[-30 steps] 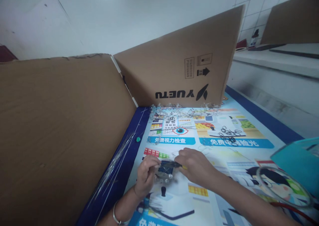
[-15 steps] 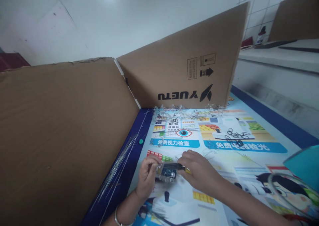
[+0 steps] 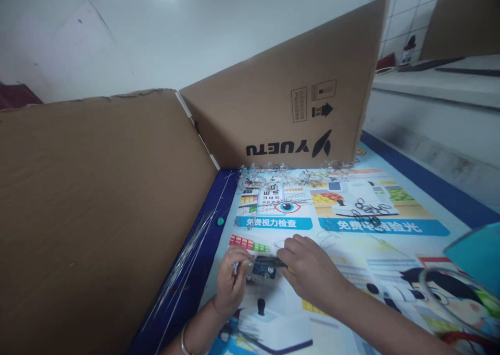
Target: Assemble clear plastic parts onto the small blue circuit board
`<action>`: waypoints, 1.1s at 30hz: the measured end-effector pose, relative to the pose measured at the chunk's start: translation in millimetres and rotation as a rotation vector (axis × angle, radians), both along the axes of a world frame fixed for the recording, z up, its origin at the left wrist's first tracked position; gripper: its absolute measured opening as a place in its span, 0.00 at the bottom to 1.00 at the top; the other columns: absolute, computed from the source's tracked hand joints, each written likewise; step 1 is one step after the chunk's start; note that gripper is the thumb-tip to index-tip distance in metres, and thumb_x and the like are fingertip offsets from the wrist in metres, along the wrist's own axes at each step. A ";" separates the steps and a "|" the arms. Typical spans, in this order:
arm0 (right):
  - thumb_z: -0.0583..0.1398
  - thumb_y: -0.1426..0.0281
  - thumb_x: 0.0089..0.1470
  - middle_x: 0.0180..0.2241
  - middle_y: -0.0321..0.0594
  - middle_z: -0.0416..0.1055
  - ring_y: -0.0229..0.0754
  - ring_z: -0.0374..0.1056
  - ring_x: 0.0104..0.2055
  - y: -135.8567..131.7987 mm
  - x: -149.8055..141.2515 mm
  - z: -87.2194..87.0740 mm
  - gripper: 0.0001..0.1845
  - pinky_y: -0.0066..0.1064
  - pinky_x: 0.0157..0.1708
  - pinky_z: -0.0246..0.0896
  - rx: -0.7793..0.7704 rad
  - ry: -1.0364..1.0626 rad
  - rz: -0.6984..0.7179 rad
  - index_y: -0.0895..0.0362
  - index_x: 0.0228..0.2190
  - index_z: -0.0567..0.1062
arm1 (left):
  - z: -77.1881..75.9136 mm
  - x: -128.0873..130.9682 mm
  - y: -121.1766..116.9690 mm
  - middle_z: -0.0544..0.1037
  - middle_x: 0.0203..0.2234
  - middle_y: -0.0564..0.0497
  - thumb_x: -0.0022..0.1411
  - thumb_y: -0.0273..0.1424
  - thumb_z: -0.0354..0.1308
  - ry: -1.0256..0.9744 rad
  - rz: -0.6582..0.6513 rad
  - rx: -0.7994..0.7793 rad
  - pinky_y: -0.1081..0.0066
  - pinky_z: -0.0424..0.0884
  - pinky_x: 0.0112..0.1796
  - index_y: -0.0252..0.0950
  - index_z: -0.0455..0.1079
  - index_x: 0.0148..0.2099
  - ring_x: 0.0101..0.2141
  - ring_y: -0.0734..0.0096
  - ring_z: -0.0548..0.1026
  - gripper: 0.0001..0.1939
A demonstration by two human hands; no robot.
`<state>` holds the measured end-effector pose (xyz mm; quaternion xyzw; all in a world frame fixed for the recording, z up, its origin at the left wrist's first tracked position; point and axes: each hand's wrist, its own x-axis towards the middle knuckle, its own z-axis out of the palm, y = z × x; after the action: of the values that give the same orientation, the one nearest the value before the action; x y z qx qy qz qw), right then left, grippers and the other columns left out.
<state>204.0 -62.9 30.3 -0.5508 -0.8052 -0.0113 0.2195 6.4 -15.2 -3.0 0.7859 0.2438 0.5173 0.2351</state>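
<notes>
My right hand [image 3: 310, 267] is closed round the handles of pliers [image 3: 276, 261], whose dark jaws point left. A bit of yellow handle shows by the fingers. Just left of the jaws, my left hand [image 3: 232, 279] pinches a small clear beaded piece [image 3: 249, 266]; much of it is hidden by the fingers. The plier tips reach close to this piece, but whether they grip it I cannot tell. Both hands are just above the printed table cover [image 3: 285, 313]. Behind them lies a pile of clear beaded pieces [image 3: 269, 175] along the cardboard.
Two upright cardboard panels [image 3: 269, 105] border the table at the left and back. Thin straight wires [image 3: 183, 261] lie along the blue left edge near a green lump [image 3: 221, 221]. Dark rings [image 3: 369, 211] lie at the right, and a coil [image 3: 437, 303] sits near right.
The beads hanging below my left fingers show less now, and my left fingers have turned slightly. The pliers stay close to them. The view has shifted a little.
</notes>
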 end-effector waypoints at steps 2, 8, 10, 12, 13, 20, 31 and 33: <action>0.59 0.68 0.47 0.28 0.37 0.65 0.42 0.58 0.33 -0.1 -0.5 -0.8 0.03 0.32 0.33 0.48 -0.013 -0.010 0.003 0.55 0.27 0.70 | 0.5 -0.1 -0.3 0.69 0.28 0.50 0.58 0.21 0.47 0.022 0.013 0.023 0.66 0.64 0.35 0.35 0.62 0.34 0.32 0.70 0.68 0.05; 0.59 0.68 0.47 0.29 0.37 0.66 0.42 0.58 0.34 1.0 -1.1 -2.0 0.03 0.32 0.33 0.48 -0.029 -0.032 -0.014 0.54 0.27 0.70 | 3.5 0.4 -0.5 0.69 0.26 0.50 0.58 0.21 0.47 0.091 0.019 0.059 0.66 0.64 0.34 0.35 0.61 0.34 0.30 0.71 0.67 0.05; 0.59 0.68 0.47 0.28 0.37 0.66 0.42 0.59 0.34 0.9 -0.8 -2.4 0.03 0.32 0.33 0.48 -0.031 -0.039 -0.015 0.54 0.27 0.71 | 3.9 0.7 -0.5 0.69 0.26 0.50 0.58 0.21 0.47 0.099 0.016 0.073 0.66 0.64 0.34 0.35 0.61 0.35 0.30 0.71 0.67 0.06; 0.59 0.68 0.48 0.29 0.37 0.66 0.41 0.59 0.34 0.8 -0.5 -2.6 0.03 0.32 0.33 0.48 -0.031 -0.044 -0.013 0.55 0.27 0.71 | 3.9 1.1 -0.5 0.69 0.26 0.51 0.57 0.20 0.47 0.101 0.018 0.096 0.66 0.64 0.34 0.35 0.62 0.35 0.30 0.71 0.68 0.07; 0.59 0.68 0.48 0.29 0.37 0.66 0.41 0.59 0.34 0.8 -0.4 -2.7 0.03 0.32 0.33 0.48 -0.032 -0.045 -0.012 0.55 0.27 0.71 | 3.9 1.3 -0.6 0.69 0.26 0.51 0.57 0.19 0.47 0.105 0.020 0.106 0.66 0.65 0.34 0.35 0.62 0.35 0.30 0.71 0.68 0.07; 0.58 0.68 0.48 0.29 0.38 0.66 0.41 0.59 0.34 1.5 0.0 -1.1 0.03 0.32 0.34 0.48 -0.054 -0.066 -0.009 0.55 0.27 0.71 | 3.1 1.2 -1.3 0.70 0.24 0.51 0.58 0.21 0.48 0.142 0.046 0.139 0.67 0.65 0.33 0.35 0.63 0.33 0.28 0.72 0.68 0.05; 0.57 0.72 0.48 0.29 0.38 0.67 0.42 0.59 0.33 0.7 -0.2 -1.3 0.02 0.32 0.32 0.47 -0.075 -0.097 -0.010 0.55 0.27 0.71 | 2.4 1.2 -2.9 0.69 0.25 0.51 0.57 0.20 0.49 0.164 0.045 0.123 0.68 0.65 0.33 0.35 0.63 0.34 0.29 0.71 0.68 0.06; 0.56 0.73 0.48 0.28 0.39 0.67 0.41 0.59 0.33 0.6 -0.5 -1.3 0.03 0.32 0.32 0.47 -0.065 -0.101 -0.009 0.55 0.27 0.71 | 2.0 1.2 -3.1 0.69 0.26 0.50 0.57 0.20 0.48 0.167 0.046 0.113 0.67 0.65 0.33 0.35 0.62 0.34 0.30 0.70 0.68 0.06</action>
<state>203.5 -62.4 29.0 -0.5602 -0.8126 -0.0139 0.1603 7.6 -18.3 -1.0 0.8326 0.2508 0.4681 0.1575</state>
